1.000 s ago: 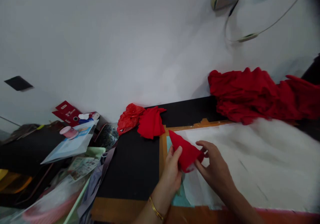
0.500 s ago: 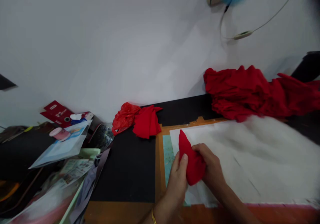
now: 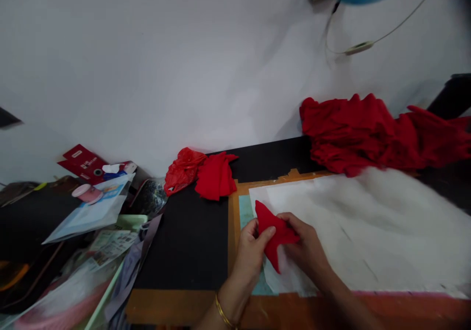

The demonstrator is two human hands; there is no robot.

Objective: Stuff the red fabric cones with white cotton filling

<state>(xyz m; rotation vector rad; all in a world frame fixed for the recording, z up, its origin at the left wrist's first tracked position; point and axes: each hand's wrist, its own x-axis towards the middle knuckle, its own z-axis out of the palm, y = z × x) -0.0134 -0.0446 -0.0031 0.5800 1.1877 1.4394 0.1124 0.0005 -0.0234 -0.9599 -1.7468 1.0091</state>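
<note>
Both hands on one small red cloth piece (image 3: 271, 231), held over the white sheet (image 3: 368, 232) at about 6 o'clock in the view. Left hand (image 3: 251, 251): thumb and fingers pinched shut on the cloth's left edge; one gold bangle (image 3: 222, 312) on that wrist. Right hand (image 3: 305, 248): fingers closed on the cloth's right side, fingertips partly hidden under it. Red count: 1 held piece, 1 small folded red cloth (image 3: 216, 175) at 11 o'clock from the hands, touching 1 crumpled red plastic bag (image 3: 182, 170) on its left, 1 big red fabric heap (image 3: 375, 134) at 2 o'clock. One pink tape roll (image 3: 87, 193) at 9 o'clock, well apart, on the clutter pile.
</note>
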